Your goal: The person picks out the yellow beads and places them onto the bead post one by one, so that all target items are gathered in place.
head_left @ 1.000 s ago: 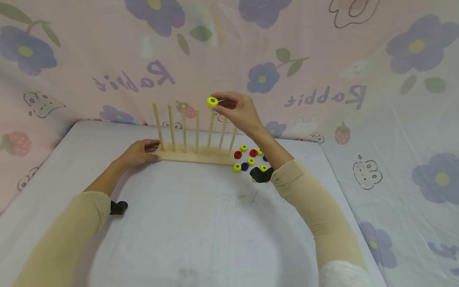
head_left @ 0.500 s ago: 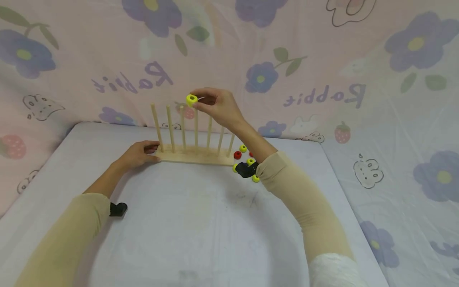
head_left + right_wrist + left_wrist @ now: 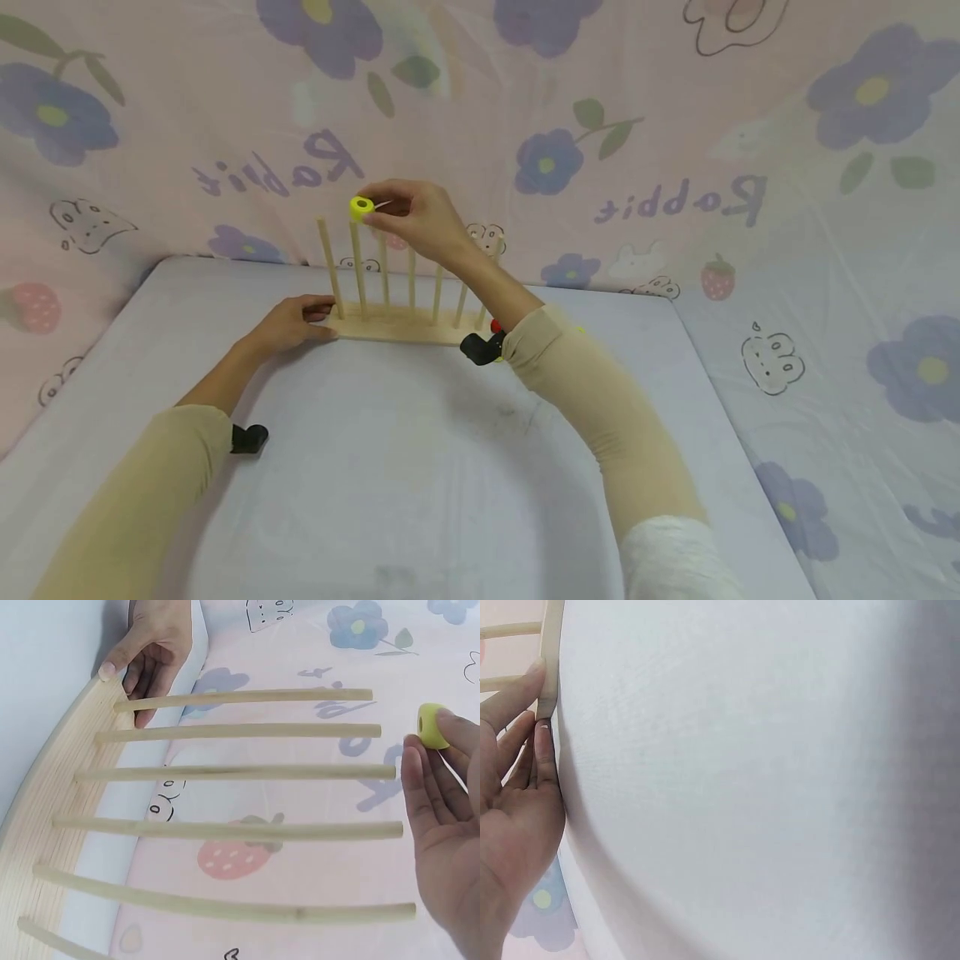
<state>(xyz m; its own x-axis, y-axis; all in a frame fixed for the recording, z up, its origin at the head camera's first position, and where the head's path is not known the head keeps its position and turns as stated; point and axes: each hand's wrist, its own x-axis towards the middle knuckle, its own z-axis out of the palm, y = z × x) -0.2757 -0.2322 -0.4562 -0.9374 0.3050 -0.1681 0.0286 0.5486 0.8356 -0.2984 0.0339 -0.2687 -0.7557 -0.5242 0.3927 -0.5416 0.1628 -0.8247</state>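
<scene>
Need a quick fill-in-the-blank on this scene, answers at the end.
1. The right hand pinches a ____ bead.
2. The left hand holds one end of a base made of ____.
3. The number of beads threaded on the pegs seen in the right wrist view is ____.
4. The mirrored word printed on the backdrop is ____.

Missing words: yellow; wood; zero; Rabbit.

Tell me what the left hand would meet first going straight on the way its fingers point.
The left hand would meet the left end of the wooden base, which it touches; the leftmost peg likely comes next, though depth is unclear.
</scene>
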